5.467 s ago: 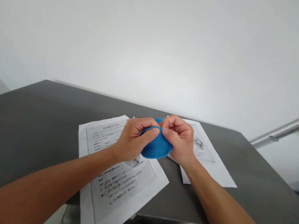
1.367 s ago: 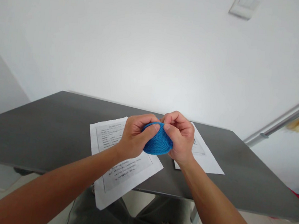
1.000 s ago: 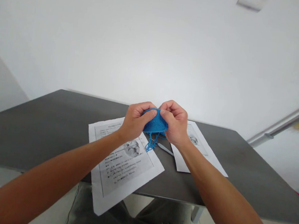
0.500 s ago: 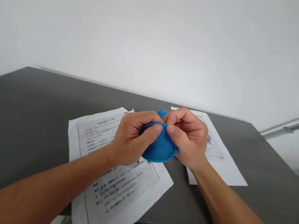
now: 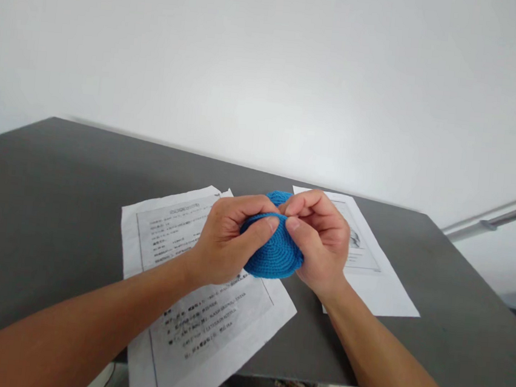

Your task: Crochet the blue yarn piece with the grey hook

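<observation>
A round blue crocheted piece (image 5: pixel 274 253) is held up over the dark grey table (image 5: pixel 47 197). My left hand (image 5: pixel 228 239) pinches its upper edge from the left, thumb on the front. My right hand (image 5: pixel 320 239) pinches the same edge from the right, fingers curled tight. The two thumbs nearly touch at the top rim. A bit more blue yarn (image 5: pixel 278 197) shows behind the fingers. What the fingers hold behind the piece is hidden.
Two printed paper sheets lie on the table: a large one (image 5: pixel 196 309) under my left forearm reaching past the near edge, and a second one (image 5: pixel 373 277) to the right. A white wall stands behind. A metal rail (image 5: pixel 497 219) runs at the right.
One second ago the piece was higher with a yarn tail hanging; since then my hands have come lower and nearer, and the view has tilted down. Both pinches have held.
</observation>
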`<action>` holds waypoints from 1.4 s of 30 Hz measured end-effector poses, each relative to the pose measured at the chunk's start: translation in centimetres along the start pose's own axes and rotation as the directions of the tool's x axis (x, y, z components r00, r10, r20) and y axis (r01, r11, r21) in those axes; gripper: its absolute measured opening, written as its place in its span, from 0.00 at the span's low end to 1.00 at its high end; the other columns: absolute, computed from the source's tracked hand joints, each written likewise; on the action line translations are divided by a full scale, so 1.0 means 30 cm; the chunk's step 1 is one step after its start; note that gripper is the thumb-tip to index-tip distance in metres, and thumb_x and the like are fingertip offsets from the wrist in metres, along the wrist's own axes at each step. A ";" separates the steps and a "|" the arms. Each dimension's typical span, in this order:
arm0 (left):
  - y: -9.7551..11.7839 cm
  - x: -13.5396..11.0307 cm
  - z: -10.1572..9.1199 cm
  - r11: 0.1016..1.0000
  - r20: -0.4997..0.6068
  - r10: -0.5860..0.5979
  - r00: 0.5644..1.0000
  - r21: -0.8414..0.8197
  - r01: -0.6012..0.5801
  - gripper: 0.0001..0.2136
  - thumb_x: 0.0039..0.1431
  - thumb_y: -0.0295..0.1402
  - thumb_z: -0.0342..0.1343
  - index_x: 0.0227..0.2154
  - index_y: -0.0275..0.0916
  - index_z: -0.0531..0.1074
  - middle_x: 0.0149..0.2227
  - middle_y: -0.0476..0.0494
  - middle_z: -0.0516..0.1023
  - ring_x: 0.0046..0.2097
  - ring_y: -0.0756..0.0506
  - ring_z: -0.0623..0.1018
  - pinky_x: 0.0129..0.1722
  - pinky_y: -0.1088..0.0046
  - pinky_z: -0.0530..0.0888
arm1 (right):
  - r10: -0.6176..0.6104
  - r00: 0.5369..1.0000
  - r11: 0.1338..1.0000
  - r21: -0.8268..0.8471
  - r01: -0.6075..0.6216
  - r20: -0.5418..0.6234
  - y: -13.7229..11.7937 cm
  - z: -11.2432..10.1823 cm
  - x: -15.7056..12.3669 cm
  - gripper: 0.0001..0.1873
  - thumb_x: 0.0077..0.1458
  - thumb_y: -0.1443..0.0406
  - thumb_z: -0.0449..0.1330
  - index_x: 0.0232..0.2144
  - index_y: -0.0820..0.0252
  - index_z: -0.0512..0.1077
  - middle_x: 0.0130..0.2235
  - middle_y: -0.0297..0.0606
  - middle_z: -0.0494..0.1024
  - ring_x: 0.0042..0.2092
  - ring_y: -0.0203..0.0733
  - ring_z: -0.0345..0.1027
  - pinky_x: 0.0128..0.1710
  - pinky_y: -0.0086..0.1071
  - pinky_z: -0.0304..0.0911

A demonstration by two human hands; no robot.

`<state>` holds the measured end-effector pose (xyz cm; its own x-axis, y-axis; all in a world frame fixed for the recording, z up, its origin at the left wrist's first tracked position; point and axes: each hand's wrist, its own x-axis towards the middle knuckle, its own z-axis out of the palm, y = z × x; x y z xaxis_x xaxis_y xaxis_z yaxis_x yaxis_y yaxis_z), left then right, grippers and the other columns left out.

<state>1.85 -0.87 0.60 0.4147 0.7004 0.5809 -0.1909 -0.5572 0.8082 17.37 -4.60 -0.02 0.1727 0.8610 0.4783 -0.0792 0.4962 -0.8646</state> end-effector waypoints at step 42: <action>0.016 -0.006 -0.001 0.999 0.035 -0.038 0.999 -0.022 0.039 0.11 0.62 0.27 0.57 0.23 0.37 0.73 0.21 0.55 0.66 0.23 0.54 0.63 0.23 0.75 0.60 | -0.053 0.998 0.996 -0.066 0.056 0.041 -0.038 0.005 0.006 0.05 0.49 0.71 0.67 0.26 0.57 0.76 0.23 0.27 0.73 0.23 0.31 0.62 0.21 0.26 0.58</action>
<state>1.67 -1.24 0.88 0.4528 0.7048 0.5461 -0.1941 -0.5199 0.8319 17.35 -5.00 1.09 0.1367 0.8373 0.5294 -0.0045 0.5349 -0.8449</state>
